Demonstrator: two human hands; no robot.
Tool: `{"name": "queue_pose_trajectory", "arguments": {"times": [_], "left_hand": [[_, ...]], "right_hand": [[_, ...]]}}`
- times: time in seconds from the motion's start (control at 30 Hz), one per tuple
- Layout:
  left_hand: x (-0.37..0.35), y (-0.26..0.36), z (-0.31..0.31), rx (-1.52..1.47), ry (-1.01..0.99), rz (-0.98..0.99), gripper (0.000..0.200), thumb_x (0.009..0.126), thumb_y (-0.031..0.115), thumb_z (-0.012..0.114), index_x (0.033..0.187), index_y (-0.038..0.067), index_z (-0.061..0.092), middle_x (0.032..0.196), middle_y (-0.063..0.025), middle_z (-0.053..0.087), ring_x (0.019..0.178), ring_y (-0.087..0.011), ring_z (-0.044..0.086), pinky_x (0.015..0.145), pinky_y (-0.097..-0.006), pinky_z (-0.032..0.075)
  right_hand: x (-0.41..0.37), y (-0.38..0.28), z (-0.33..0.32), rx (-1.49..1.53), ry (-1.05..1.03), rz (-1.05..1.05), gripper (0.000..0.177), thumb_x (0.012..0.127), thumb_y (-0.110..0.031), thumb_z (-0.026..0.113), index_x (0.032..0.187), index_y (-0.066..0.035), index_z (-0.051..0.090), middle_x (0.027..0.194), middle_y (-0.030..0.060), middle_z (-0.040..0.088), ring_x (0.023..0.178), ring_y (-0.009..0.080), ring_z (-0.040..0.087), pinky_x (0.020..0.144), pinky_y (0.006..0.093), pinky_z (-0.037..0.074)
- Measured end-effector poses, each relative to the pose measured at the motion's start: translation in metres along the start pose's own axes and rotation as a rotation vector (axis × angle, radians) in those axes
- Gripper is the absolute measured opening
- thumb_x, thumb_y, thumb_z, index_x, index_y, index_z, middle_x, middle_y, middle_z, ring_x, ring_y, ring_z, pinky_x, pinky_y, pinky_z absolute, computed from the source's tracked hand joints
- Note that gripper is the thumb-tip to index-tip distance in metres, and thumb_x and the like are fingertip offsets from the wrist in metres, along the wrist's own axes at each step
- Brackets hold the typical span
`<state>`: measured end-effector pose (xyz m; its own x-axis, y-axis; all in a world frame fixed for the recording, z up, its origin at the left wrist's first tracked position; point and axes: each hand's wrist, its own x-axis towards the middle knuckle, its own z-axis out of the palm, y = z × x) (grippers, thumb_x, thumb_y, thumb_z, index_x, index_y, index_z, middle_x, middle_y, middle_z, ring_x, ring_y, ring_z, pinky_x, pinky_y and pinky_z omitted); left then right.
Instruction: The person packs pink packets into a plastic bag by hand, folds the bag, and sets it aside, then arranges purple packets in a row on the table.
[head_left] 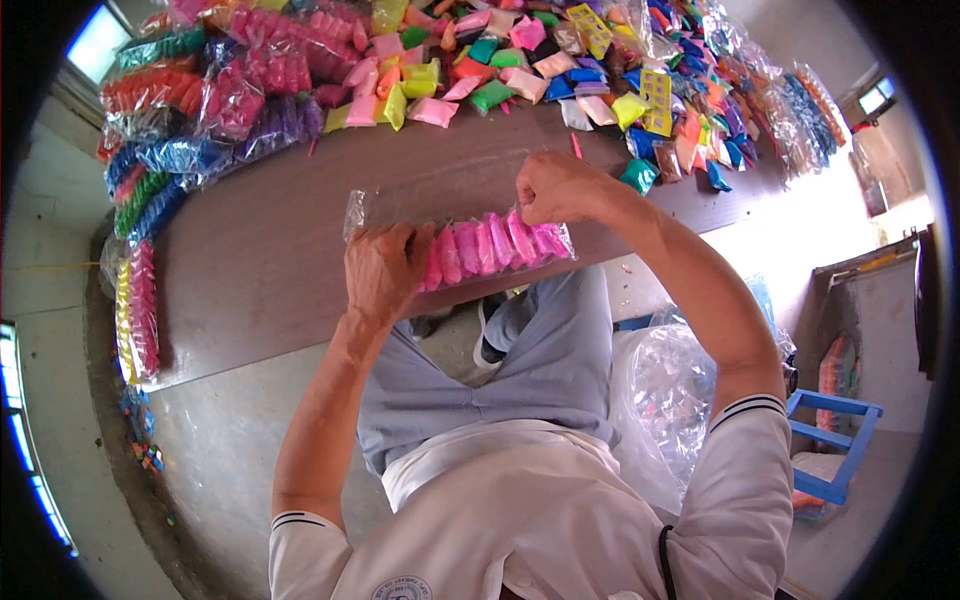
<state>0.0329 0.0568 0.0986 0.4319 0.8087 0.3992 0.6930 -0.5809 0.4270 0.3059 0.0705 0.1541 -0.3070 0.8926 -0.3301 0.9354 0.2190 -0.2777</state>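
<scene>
Left hand (384, 268) clenched on the left end of a clear bag of pink packets (488, 243); right hand (562, 188) fisted at its far edge, seemingly pinching film. Bag spans left to right between them, along the table's (250, 270) near edge; heaped coloured packets (490, 95) beyond.

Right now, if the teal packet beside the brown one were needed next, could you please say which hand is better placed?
Probably the right hand: it is closer to the teal packet, while the left hand is farther away, gripping the clear bag of pink packets.
</scene>
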Motion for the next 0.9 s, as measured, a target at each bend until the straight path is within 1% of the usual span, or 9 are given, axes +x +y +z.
{"name": "queue_pose_trajectory", "arguments": {"times": [0.13,0.2,0.23,0.3,0.43,0.5,0.73,0.8,0.9], "left_hand": [[0.0,-0.001,0.001,0.008,-0.01,-0.005,0.035,0.095,0.028,0.063,0.07,0.003,0.063,0.07,-0.0167,0.066,0.07,-0.0373,0.064,0.077,-0.0468,0.047],[-0.001,-0.003,0.003,-0.003,0.009,0.003,0.036,0.096,0.029,0.062,0.07,0.004,0.063,0.07,-0.0165,0.066,0.07,-0.0374,0.064,0.076,-0.047,0.046],[-0.001,-0.003,0.003,-0.004,0.009,0.003,0.036,0.096,0.029,0.062,0.07,0.004,0.063,0.07,-0.0165,0.066,0.07,-0.0374,0.064,0.076,-0.047,0.046],[0.0,-0.001,0.001,-0.006,-0.009,-0.007,0.036,0.096,0.029,0.062,0.07,0.004,0.063,0.07,-0.0162,0.065,0.07,-0.0375,0.063,0.076,-0.0469,0.046],[0.0,-0.001,0.001,-0.012,-0.009,-0.009,0.037,0.096,0.03,0.062,0.07,0.004,0.063,0.068,-0.0157,0.064,0.068,-0.0373,0.063,0.075,-0.0467,0.046],[-0.001,-0.003,0.003,-0.001,0.016,0.015,0.037,0.096,0.029,0.062,0.069,0.004,0.063,0.066,-0.0157,0.064,0.067,-0.0368,0.063,0.075,-0.0465,0.046],[-0.001,-0.001,0.002,0.003,0.016,0.012,0.037,0.096,0.029,0.062,0.069,0.004,0.063,0.066,-0.0161,0.064,0.067,-0.0368,0.063,0.074,-0.0462,0.046],[-0.001,-0.001,0.002,-0.013,0.024,0.012,0.037,0.096,0.029,0.062,0.069,0.003,0.062,0.066,-0.0159,0.063,0.067,-0.0368,0.063,0.075,-0.0461,0.046],[-0.002,-0.003,0.004,-0.014,0.024,0.006,0.037,0.095,0.029,0.062,0.068,0.004,0.062,0.066,-0.0156,0.063,0.067,-0.0368,0.063,0.076,-0.0461,0.046]], "right_hand": [[0.001,0.008,0.002,0.073,0.016,-0.002,0.026,0.07,-0.023,0.071,0.088,-0.005,0.075,0.088,0.0167,0.074,0.087,0.033,0.071,0.079,0.0432,0.056],[-0.002,0.005,-0.004,0.085,-0.093,0.023,0.026,0.071,-0.023,0.071,0.089,-0.005,0.074,0.087,0.015,0.074,0.085,0.0311,0.071,0.076,0.0421,0.055],[-0.003,0.005,-0.003,0.085,-0.093,0.023,0.026,0.071,-0.023,0.071,0.089,-0.005,0.074,0.087,0.015,0.074,0.085,0.0311,0.071,0.076,0.0421,0.055],[-0.003,0.004,-0.001,0.087,-0.032,-0.074,0.023,0.071,-0.022,0.071,0.086,-0.005,0.074,0.082,0.0143,0.073,0.08,0.0298,0.071,0.071,0.0422,0.054],[0.004,0.003,0.0,0.121,-0.085,0.003,0.019,0.071,-0.02,0.069,0.08,-0.003,0.072,0.078,0.016,0.071,0.077,0.0318,0.07,0.068,0.0438,0.053],[0.003,-0.002,-0.001,0.042,-0.082,0.001,0.025,0.074,-0.023,0.07,0.08,0.001,0.071,0.086,0.0189,0.071,0.087,0.033,0.069,0.077,0.0428,0.053],[0.012,-0.015,0.008,-0.181,-0.097,-0.013,0.02,0.071,-0.019,0.065,0.077,-0.001,0.07,0.085,0.0223,0.07,0.083,0.0378,0.068,0.072,0.046,0.053],[0.013,-0.016,0.016,-0.166,0.089,-0.065,0.017,0.071,-0.016,0.064,0.078,-0.002,0.07,0.084,0.0233,0.069,0.082,0.0394,0.067,0.07,0.0456,0.052],[0.012,-0.015,0.016,-0.038,0.098,-0.002,0.019,0.072,-0.018,0.067,0.081,-0.002,0.07,0.08,0.0205,0.069,0.079,0.0354,0.068,0.069,0.0431,0.052]]}}
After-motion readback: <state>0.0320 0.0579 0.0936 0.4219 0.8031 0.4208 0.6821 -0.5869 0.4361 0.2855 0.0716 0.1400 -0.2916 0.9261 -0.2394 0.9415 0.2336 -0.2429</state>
